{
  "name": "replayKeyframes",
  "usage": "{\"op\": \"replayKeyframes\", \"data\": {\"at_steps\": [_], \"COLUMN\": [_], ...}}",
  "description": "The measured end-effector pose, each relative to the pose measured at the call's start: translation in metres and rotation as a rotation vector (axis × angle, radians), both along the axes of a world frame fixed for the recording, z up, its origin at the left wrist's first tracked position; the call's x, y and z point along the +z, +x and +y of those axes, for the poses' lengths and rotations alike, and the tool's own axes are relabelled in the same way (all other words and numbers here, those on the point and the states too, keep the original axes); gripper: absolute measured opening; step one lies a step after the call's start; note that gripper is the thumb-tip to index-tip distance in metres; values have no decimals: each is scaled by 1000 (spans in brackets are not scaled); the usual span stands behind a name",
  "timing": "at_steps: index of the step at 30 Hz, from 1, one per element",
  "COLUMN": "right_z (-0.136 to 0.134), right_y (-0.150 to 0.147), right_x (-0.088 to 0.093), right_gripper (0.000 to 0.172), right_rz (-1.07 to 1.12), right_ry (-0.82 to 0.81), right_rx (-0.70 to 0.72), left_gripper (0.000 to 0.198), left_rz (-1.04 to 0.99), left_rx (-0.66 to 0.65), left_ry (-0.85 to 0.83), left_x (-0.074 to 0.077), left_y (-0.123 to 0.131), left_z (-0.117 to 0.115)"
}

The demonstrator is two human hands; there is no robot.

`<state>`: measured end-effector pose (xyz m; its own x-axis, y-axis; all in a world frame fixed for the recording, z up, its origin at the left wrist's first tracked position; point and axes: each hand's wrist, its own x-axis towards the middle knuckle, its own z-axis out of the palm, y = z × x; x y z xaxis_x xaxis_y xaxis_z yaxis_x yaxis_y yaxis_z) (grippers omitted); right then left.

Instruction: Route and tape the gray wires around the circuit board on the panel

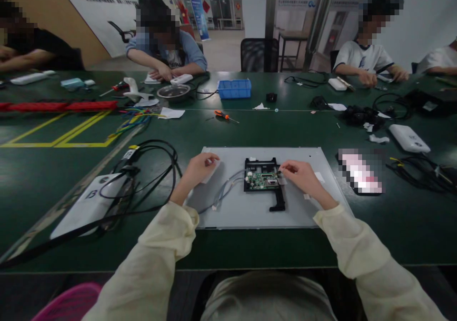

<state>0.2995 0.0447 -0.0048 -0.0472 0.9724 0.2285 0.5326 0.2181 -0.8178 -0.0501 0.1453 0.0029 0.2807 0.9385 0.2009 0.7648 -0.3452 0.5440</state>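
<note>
A flat grey-white panel (228, 216) lies on the table in front of me. On its middle rests a black plastic bracket (280, 199) with a green circuit board (262, 181) in it. Grey cables (224, 192) run from the board's left side. At the bracket's right edge my right hand (300, 173) has thumb and fingers pinched together; anything between them is too small to name. Above the panel's rear left part, my left hand (200, 167) is closed with fingers curled. A white piece (213, 172) shows beneath it, and whether the hand grips that is unclear.
A white device (87, 204) with black cables lies left; a phone (360, 171) lies right. Beyond are an orange screwdriver (223, 115), a blue basket (234, 89), a metal bowl (173, 91) and a white box (409, 137). Several people sit across the table.
</note>
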Motion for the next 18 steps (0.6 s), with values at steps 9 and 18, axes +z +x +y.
{"op": "replayKeyframes", "data": {"at_steps": [9, 18], "right_z": [-4, -7], "right_y": [-7, -11], "right_x": [6, 11], "right_gripper": [20, 20], "right_rz": [-5, -55], "right_ry": [55, 96], "right_rx": [-16, -46], "left_gripper": [28, 29], "left_rz": [-672, -438], "left_rx": [153, 152], "left_ry": [-163, -108], "left_x": [34, 24], "left_y": [3, 21], "left_z": [-18, -66]}}
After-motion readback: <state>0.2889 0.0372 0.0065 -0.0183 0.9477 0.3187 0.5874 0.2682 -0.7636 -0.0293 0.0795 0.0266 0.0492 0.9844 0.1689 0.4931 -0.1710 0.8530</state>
